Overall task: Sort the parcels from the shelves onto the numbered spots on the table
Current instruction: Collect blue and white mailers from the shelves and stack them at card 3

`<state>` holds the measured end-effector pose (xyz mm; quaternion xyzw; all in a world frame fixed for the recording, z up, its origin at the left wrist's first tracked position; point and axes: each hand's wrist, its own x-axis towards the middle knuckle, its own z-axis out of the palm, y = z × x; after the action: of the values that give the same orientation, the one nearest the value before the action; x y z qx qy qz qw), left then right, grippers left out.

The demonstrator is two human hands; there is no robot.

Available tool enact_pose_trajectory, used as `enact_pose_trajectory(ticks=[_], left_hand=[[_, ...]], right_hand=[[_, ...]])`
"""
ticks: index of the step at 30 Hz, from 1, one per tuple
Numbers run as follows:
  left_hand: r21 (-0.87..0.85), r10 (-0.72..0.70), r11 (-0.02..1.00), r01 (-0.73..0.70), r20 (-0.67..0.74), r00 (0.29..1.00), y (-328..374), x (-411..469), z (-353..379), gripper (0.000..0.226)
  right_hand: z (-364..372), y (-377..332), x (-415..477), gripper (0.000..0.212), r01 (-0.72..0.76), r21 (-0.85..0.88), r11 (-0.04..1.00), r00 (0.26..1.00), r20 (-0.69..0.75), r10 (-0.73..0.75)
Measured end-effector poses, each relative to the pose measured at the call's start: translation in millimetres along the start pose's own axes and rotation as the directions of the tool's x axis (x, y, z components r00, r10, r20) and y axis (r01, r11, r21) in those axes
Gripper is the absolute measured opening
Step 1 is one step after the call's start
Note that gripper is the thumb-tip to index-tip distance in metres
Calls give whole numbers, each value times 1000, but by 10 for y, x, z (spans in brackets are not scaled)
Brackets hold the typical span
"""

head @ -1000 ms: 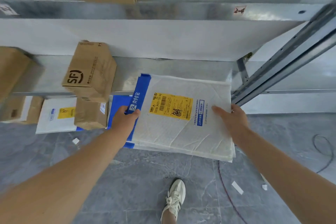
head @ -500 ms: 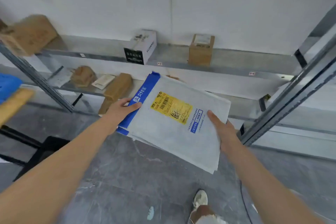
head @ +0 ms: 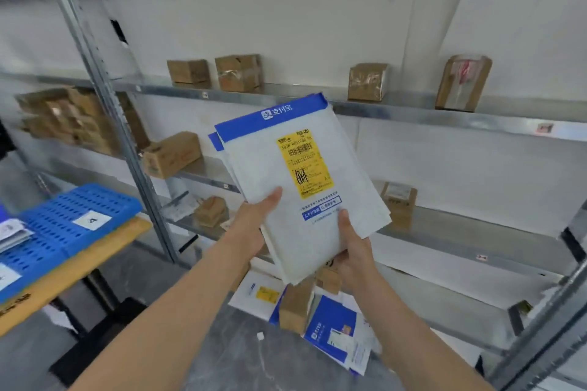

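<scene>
I hold a stack of flat white mailers with blue top bands (head: 295, 216) upright, my left hand (head: 254, 225) gripping its lower left edge and my right hand (head: 352, 251) its bottom. Its yellow barcode label (head: 303, 163) faces me. Behind it, grey metal shelves (head: 444, 117) carry brown cardboard boxes (head: 238, 73). A blue perforated plastic tray (head: 57, 216) marked 4 lies at left.

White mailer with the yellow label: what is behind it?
A second mailer peeks out behind the white mailer, its blue strip showing at left. The left hand and right hand grip the stack; their fingers behind it are covered.

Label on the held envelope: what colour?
The label on the envelope is yellow with black print; head view.
</scene>
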<state>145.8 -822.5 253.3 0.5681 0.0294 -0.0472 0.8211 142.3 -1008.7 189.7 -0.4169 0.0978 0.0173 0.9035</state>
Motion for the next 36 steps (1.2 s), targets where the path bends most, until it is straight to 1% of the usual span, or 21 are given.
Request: enact_pose_trajectory(ticks=[1, 2, 4, 5, 6, 7, 9, 10, 11, 12, 13, 14, 16, 18, 20, 23, 27, 28, 30, 34, 36], left_hand=[[13, 16, 1000, -16, -17, 1000, 62, 11, -9, 45], [34, 24, 999, -23, -40, 999, 134, 15, -34, 44], [90, 21, 996, -13, -90, 996, 286, 32, -115, 35], [120, 10, 993, 3, -108, 994, 352, 48, -169, 34], [151, -6, 988, 22, -109, 994, 410, 64, -223, 38], [186, -21, 982, 41, -103, 994, 461, 82, -280, 47], [247, -58, 966, 79, -94, 994, 527, 123, -348, 59], [256, -61, 963, 85, -100, 993, 528, 152, -370, 58], [266, -56, 960, 83, -109, 992, 520, 170, -367, 55], [262, -35, 962, 71, -140, 990, 501, 195, -364, 52], [250, 6, 967, 42, -188, 982, 487, 210, -350, 48], [235, 62, 972, 5, -275, 960, 485, 216, -348, 42], [201, 166, 976, -82, -450, 878, 511, 210, -392, 38], [210, 241, 966, -148, -539, 807, 556, 160, -487, 45], [262, 292, 951, -163, -594, 749, 588, 64, -638, 45], [295, 306, 945, -137, -660, 686, 610, -95, -902, 46], [318, 331, 939, -134, -721, 609, 606, -270, -1283, 38], [319, 334, 938, -135, -733, 593, 621, -301, -1398, 40], [320, 342, 937, -140, -755, 559, 663, -360, -1665, 44], [312, 335, 941, -130, -804, 491, 788, -494, -2269, 37], [296, 313, 949, -112, -830, 462, 893, -568, -2636, 39]], right_hand=[[-43, -86, 66, 37, 3, -65, 998, 999, 53, 0], [-109, -208, 158, 42, 19, -124, 992, 997, 76, -10], [-218, -506, 398, 56, 6, -182, 983, 999, 54, 4], [-259, -650, 531, 60, -21, -216, 976, 998, 54, 33], [-258, -786, 639, 60, -34, -281, 959, 996, 64, 54], [-213, -912, 704, 58, -35, -365, 930, 991, 107, 79], [-33, -1080, 803, 52, 26, -575, 818, 961, 239, 137], [97, -1118, 819, 48, 74, -649, 757, 940, 300, 165], [231, -1127, 848, 45, 116, -685, 720, 922, 343, 178], [355, -1108, 889, 43, 155, -690, 707, 914, 371, 163], [471, -1067, 924, 40, 190, -671, 717, 912, 390, 124], [570, -1015, 962, 37, 208, -631, 747, 913, 400, 84], [740, -903, 1012, 32, 213, -548, 809, 909, 415, 42], [894, -771, 1040, 32, 209, -524, 826, 899, 435, 48], [1049, -606, 1067, 30, 216, -531, 819, 885, 461, 66], [1304, -343, 1064, 21, 235, -562, 793, 859, 501, 100], [1686, 31, 1055, 28, 235, -614, 754, 834, 526, 168], [1797, 133, 1053, 27, 228, -622, 749, 831, 525, 183], [2037, 356, 1041, 23, 211, -630, 747, 831, 518, 202], [2613, 856, 971, 14, 202, -634, 746, 823, 523, 222], [2947, 1130, 945, 15, 207, -639, 741, 805, 541, 242]])
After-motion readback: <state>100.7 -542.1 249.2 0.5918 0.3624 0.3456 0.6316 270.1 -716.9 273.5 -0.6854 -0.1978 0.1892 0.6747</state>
